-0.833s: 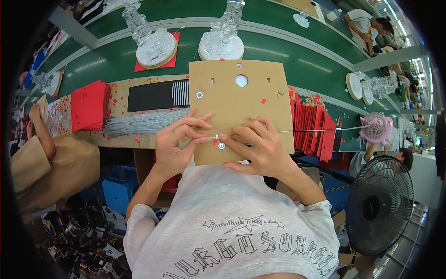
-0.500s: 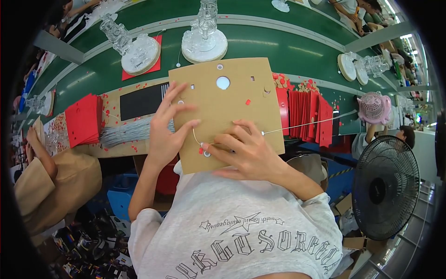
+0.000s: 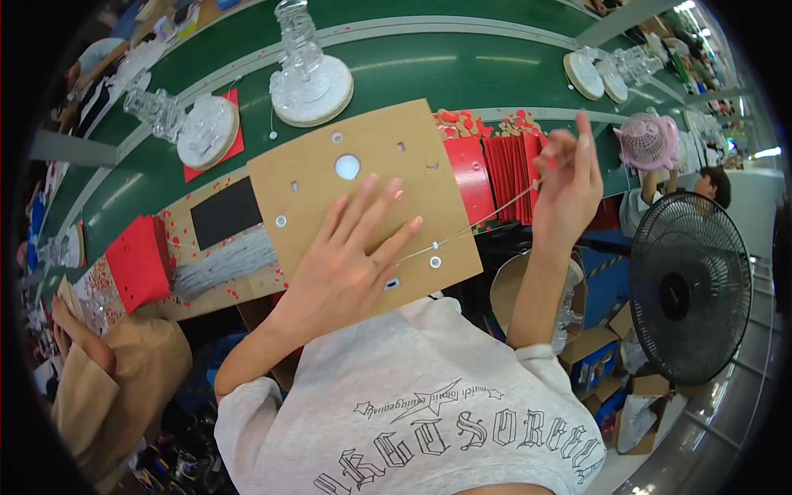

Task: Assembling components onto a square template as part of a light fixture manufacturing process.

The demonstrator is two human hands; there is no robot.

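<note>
You're now flattening L hand (image 3: pixel 351 268) on cardbd panel (image 3: pixel 301 190), fingers apart, R hand (image 3: pixel 568 194) moving off rt. String's (image 3: pixel 495 211) now angling up to it; can't tell if you're pinching.

Right hand (image 3: pixel 569 194) off cardboard panel (image 3: pixel 437 206), raised beyond its right edge; left hand (image 3: pixel 342 268) now spread across panel.

The board (image 3: pixel 433 202) is coloured brown, the sheets (image 3: pixel 136 260) red, the bench (image 3: pixel 445 78) green, and the small fan (image 3: pixel 647 143) pink.
</note>
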